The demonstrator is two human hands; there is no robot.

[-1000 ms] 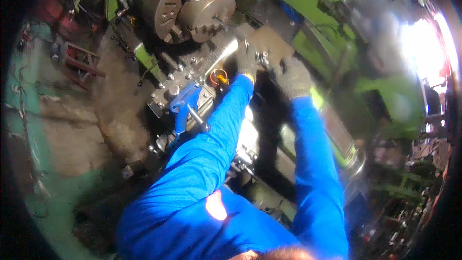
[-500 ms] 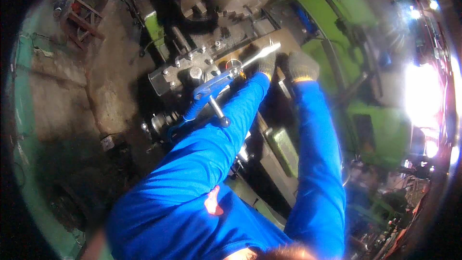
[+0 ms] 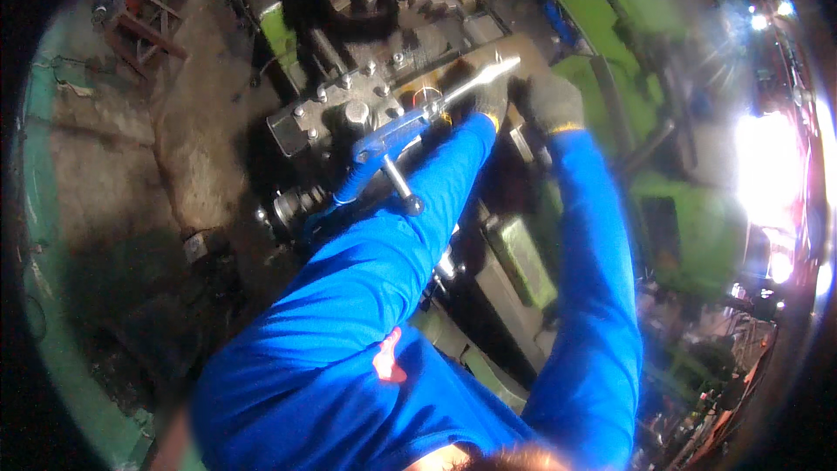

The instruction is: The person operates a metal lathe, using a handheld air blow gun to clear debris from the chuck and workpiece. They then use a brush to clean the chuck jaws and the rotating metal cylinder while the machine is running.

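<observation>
Left hand [image 3: 493,102], right hand [image 3: 556,101]: finger grip cannot be determined. Left sleeve [image 3: 362,262] could snag through proximity to knobbed lever [image 3: 398,180]

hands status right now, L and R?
Left hand: by the shiny rod; blurred, grip can't be told.
Right hand: gloved, blurred; open, closed or holding can't be told.

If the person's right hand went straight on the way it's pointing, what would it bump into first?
Most likely the brown flat piece just past the fingers of the right hand. They may be touching it; blur and unclear depth hide any gap.
</observation>
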